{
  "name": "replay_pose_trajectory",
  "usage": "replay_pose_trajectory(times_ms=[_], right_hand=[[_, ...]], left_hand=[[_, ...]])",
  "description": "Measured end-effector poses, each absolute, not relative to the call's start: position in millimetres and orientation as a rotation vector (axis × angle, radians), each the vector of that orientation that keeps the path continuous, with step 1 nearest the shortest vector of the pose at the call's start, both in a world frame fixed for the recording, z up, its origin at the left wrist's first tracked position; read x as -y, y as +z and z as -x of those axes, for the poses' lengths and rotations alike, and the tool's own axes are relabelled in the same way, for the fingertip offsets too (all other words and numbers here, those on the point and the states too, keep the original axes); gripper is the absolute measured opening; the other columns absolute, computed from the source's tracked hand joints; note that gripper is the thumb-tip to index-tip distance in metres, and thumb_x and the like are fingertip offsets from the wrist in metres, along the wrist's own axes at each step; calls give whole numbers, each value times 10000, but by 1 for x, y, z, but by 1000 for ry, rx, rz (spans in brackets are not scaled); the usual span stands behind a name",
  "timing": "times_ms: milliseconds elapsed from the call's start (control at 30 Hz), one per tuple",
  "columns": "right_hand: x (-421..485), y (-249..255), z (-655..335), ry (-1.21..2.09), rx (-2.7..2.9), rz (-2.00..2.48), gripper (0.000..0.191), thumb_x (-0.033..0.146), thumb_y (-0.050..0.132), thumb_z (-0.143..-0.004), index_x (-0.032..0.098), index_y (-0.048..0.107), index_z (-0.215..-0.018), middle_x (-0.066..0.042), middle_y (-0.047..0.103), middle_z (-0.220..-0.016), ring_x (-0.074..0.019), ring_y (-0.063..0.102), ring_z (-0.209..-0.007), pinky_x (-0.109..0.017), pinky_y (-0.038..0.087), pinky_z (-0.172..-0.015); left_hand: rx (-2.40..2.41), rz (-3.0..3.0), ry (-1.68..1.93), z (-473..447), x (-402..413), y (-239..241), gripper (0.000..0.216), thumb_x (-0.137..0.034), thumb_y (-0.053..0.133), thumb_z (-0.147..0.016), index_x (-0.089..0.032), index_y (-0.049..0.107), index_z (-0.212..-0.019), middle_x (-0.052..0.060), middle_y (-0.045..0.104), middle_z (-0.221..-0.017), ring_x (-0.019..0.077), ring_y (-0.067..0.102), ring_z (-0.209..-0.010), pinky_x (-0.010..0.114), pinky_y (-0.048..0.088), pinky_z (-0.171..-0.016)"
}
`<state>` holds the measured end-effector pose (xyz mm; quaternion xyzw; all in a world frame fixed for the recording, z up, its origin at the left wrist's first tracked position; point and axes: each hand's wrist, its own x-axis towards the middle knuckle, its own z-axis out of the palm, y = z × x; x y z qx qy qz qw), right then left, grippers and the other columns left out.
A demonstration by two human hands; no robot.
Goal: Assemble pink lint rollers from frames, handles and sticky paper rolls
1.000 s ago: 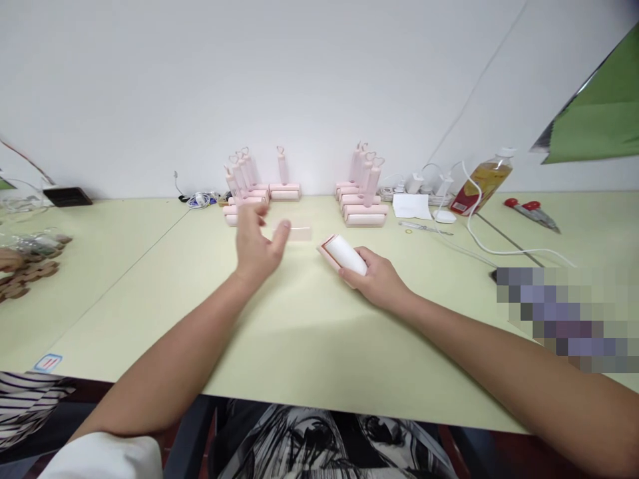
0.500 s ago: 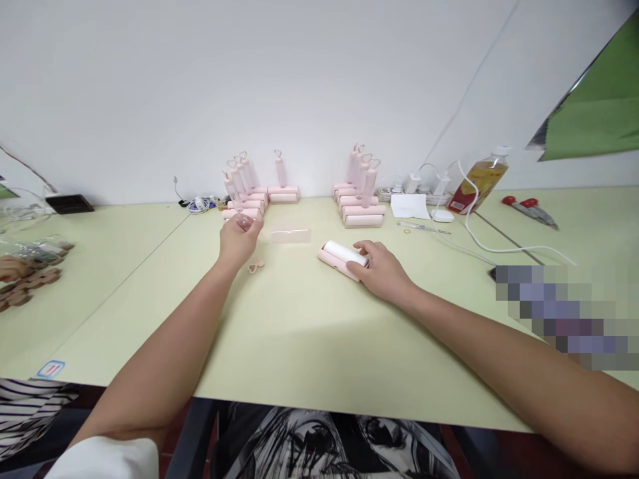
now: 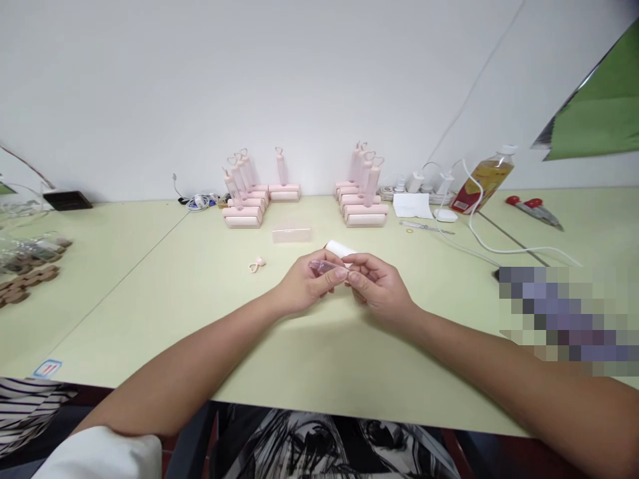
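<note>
Over the middle of the table, my left hand (image 3: pixel 305 285) is closed around a clear pinkish handle tube (image 3: pixel 327 266). My right hand (image 3: pixel 380 285) meets it there, thumb and fingers pinching the tube's right end. Just behind both hands lies a pink lint roller head with a white roll (image 3: pixel 340 249), largely hidden by my fingers. To the left, a small pink heart-shaped loop piece (image 3: pixel 256 265) rests on the table. Farther back is a clear pinkish rectangular cover (image 3: pixel 291 235).
Lint rollers with upright handles stand in a left group (image 3: pixel 242 218) and a right group (image 3: pixel 367 216). A drink bottle (image 3: pixel 483 179), white cables, a paper (image 3: pixel 412 205) and red-handled pliers (image 3: pixel 534 207) lie right. Brown pieces (image 3: pixel 30 283) sit far left.
My left hand has come from the left back to the middle with the clear tube. My right hand has let go of the roller head and now pinches the tube.
</note>
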<state>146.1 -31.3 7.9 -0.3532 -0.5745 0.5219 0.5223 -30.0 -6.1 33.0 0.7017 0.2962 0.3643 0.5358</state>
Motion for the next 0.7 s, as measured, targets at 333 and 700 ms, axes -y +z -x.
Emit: replay_pose_trajectory(times_ms=[333,700], right_hand=[[22,5,-152,1297,1290,945,316,468,690,-785,182,560,-755,58,456,-564,-76,411,-446,-225,334,-426],[29,4,-147,1338,1780,1005,242,427,518,-893,186,536,-876,44,459,-668,-91,402,-532,-235,323,-500]], left_hand=[[-1900,-2112,176,129,-53,69,563,-694,520,-735,-193,602,-978,50,677,-707,247,618,-714,293,378,-584],[-1174,-2304,256,90,-31,50,304,-483,558,-807,-188,567,-882,21,641,-849,170,567,-735,258,403,-627]])
